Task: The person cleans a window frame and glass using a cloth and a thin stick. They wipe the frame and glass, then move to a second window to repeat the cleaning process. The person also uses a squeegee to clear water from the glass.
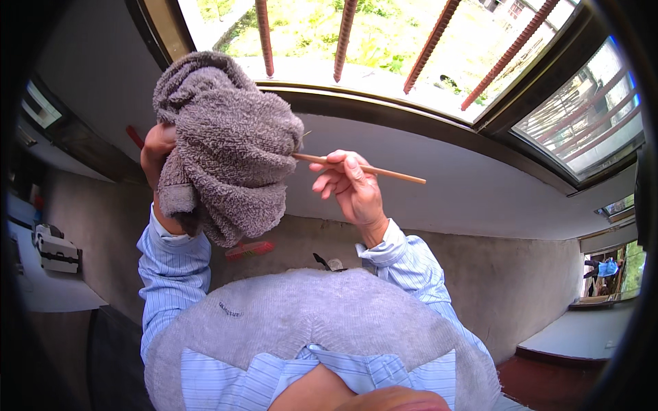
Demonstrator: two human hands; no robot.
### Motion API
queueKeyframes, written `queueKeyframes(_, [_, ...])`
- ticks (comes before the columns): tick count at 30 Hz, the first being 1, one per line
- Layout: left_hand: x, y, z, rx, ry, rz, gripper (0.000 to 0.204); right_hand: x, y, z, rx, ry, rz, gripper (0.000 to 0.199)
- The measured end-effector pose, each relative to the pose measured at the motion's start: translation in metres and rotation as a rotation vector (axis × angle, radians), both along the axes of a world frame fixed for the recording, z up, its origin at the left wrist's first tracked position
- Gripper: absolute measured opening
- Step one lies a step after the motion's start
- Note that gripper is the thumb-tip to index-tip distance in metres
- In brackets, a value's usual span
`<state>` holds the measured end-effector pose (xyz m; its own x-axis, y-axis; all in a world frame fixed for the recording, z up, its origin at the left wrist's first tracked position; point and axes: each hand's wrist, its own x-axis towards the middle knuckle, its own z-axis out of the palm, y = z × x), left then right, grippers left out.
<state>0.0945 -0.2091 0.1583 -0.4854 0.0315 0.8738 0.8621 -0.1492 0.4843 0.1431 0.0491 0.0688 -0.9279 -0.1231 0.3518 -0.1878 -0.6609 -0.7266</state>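
Note:
My left hand (157, 147) is closed on a bunched grey-brown towel (233, 151), raised in front of the window. Folds of the cloth cover most of those fingers. To its right, my right hand (360, 195) pinches a thin wooden stick (396, 175) between thumb and fingers. The stick lies nearly level, its right end sloping slightly down. Its left end meets the towel's right edge, and whether it goes into the folds I cannot tell. A tiny thin strand juts from the cloth just above that end.
Beyond my hands is a dark-framed window (384, 113) with rusty ribbed bars (343, 41). A red broom head (250, 251) lies on the grey floor (301, 240) below the towel. At the far left stands a silver case (58, 250).

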Motion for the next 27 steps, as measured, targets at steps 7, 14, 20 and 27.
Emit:
queueKeyframes(7, [-0.068, 0.142, 0.034, 0.111, -0.074, -0.677, 0.031, 0.015, 0.156, 0.087, 0.272, 0.279, -0.660, 0.037])
queueKeyframes(14, [-0.085, 0.251, 0.036, 0.248, -1.069, -1.355, 0.021, 0.046, 0.215, 0.139, 1.062, -0.018, -1.023, 0.028])
queueKeyframes(20, [-0.110, 0.263, 0.015, 0.265, -1.237, -1.326, 0.018, 0.021, 0.201, 0.167, 1.349, -0.088, -1.030, 0.025])
queueKeyframes(27, [-0.108, 0.258, 0.019, 0.222, -1.196, -1.315, 0.014, -0.001, 0.196, 0.177, 1.435, -0.115, -1.067, 0.029])
